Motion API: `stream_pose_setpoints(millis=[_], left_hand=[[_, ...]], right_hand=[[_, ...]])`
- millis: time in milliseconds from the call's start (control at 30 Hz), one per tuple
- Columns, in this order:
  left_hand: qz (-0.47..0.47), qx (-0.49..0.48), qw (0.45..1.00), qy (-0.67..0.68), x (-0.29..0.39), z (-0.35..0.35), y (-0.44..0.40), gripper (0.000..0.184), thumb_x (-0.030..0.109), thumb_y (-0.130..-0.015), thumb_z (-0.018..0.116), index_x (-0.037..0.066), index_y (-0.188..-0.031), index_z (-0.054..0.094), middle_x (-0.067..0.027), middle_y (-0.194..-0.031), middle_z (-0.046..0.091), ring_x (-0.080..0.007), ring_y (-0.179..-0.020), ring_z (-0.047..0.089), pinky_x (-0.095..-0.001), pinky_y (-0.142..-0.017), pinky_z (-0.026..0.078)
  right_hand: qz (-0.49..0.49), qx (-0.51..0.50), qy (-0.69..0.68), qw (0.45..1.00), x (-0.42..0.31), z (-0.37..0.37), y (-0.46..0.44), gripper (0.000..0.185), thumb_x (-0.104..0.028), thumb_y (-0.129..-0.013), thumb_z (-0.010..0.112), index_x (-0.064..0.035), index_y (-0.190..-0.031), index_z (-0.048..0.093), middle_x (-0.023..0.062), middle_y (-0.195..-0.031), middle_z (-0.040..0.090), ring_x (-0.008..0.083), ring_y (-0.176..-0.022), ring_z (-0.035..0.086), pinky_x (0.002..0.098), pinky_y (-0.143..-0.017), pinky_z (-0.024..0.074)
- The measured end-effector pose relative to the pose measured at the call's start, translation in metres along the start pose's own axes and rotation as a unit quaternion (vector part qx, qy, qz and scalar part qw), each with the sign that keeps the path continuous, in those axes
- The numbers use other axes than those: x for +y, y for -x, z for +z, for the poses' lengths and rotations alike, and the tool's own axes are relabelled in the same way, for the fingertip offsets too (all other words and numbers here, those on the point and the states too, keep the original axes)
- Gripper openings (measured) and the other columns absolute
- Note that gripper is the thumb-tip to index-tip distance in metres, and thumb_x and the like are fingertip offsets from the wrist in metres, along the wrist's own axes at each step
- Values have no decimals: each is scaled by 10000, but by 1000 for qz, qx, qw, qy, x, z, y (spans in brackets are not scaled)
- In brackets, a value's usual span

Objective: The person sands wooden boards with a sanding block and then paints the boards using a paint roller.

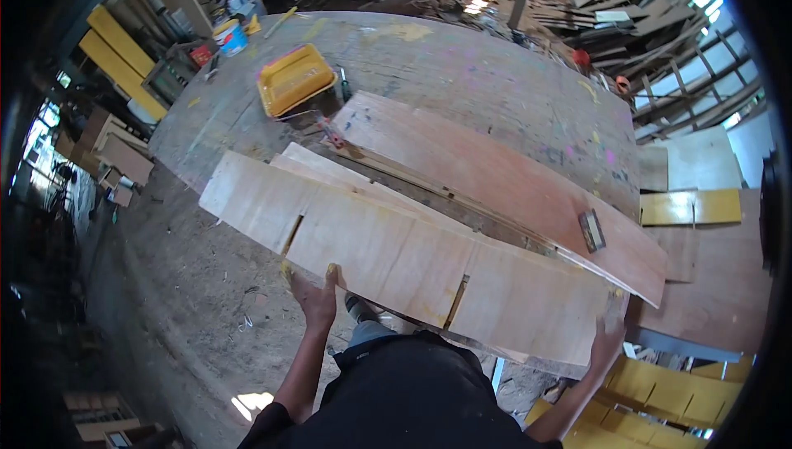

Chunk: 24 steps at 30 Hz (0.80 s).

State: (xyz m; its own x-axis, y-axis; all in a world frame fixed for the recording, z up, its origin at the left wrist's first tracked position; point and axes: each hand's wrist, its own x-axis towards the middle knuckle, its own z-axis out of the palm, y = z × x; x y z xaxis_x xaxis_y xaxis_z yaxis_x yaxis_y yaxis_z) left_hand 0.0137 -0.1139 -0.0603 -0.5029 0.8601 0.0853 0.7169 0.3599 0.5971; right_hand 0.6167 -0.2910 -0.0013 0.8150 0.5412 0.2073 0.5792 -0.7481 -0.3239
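Observation:
A long pale plywood board with two narrow slots lies across the near edge of the worktable. My left hand grips its near edge just right of the left slot, thumb and a finger stained yellow. At the board's right end, my right hand holds the corner, its fingertips slightly blurred. Behind it are another pale board and a reddish plywood panel. A small dark-faced block rests on the panel's right part.
On the worktable stand a yellow tray and, at the back left, a paint bucket. Yellow-painted slotted boards lie at the lower right. Scrap wood is heaped at the back right.

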Motion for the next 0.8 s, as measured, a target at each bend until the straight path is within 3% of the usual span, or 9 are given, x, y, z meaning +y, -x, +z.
stream_pose_setpoints(millis=[33, 67, 100, 167, 367, 567, 667, 700, 800], left_hand=[[-93, -15, 989, 116, -8, 0, 0, 941, 378, -979, 702, -125, -1582, 183, -329, -1622, 276, -357, -1556, 222, -436, -1271, 154], [-96, -9, 988, 120, -3, -7, 0, 941, 378, -979, 702, -125, -1582, 183, -329, -1622, 276, -357, -1556, 222, -436, -1271, 154], [-90, -23, 975, 202, 11, -18, -1, 931, 330, -967, 721, -137, -1570, 186, -326, -1598, 316, -358, -1521, 285, -416, -1255, 195], [-81, -35, 954, 285, 9, -18, -6, 924, 283, -956, 740, -149, -1557, 189, -323, -1574, 356, -360, -1487, 348, -396, -1240, 235], [-51, -7, 942, 332, 1, -1, -16, 829, 218, -955, 725, -126, -1545, 256, -297, -1496, 458, -327, -1371, 490, -399, -1172, 348], [-144, -6, 923, 357, 18, -27, -10, 625, 261, -957, 732, -68, -1431, 492, -212, -1305, 558, -292, -1134, 576, -405, -1011, 453], [-150, 8, 929, 338, 6, -22, -16, 651, 282, -968, 724, -87, -1445, 479, -234, -1349, 530, -310, -1245, 530, -410, -1082, 411], [-140, 3, 930, 339, 3, -20, -17, 713, 324, -987, 699, -108, -1483, 423, -264, -1444, 479, -338, -1374, 451, -414, -1154, 350], [-186, 27, 920, 343, -2, -11, -13, 767, 349, -1004, 671, -122, -1519, 352, -280, -1522, 430, -354, -1449, 393, -404, -1200, 301]], right_hand=[[29, -82, -41, 995, 0, -10, 7, 467, -372, -942, 706, 49, -1141, 686, 256, -1117, 686, 401, -1054, 631, 479, -938, 480], [59, -163, -81, 982, -6, -23, 14, 474, -395, -954, 690, 68, -1050, 708, 263, -977, 705, 397, -912, 657, 481, -843, 496], [53, -161, -83, 982, -12, -24, 19, 474, -395, -954, 690, 68, -1050, 708, 263, -977, 705, 397, -912, 657, 481, -843, 496], [26, -94, -37, 995, -20, -24, 27, 449, -352, -967, 686, 94, -915, 697, 249, -768, 653, 341, -709, 595, 472, -711, 463], [9, -70, -132, 989, 16, -29, 12, 422, -308, -988, 682, 101, -885, 659, 179, -753, 626, 253, -719, 562, 424, -703, 469], [53, 5, -266, 963, -35, -88, 20, 427, -332, -1033, 644, 67, -880, 653, 63, -754, 613, 175, -710, 530, 355, -677, 469], [48, -13, -215, 975, -32, -98, 10, 416, -334, -1048, 622, 53, -902, 655, 65, -739, 593, 159, -707, 536, 323, -670, 477], [39, -45, -178, 982, -29, -95, 6, 379, -309, -1030, 636, 55, -928, 667, 91, -800, 622, 194, -771, 585, 350, -744, 497], [-44, -32, -128, 990, 23, -41, -2, 324, -263, -991, 665, 61, -977, 678, 142, -917, 659, 276, -867, 621, 404, -832, 499]])
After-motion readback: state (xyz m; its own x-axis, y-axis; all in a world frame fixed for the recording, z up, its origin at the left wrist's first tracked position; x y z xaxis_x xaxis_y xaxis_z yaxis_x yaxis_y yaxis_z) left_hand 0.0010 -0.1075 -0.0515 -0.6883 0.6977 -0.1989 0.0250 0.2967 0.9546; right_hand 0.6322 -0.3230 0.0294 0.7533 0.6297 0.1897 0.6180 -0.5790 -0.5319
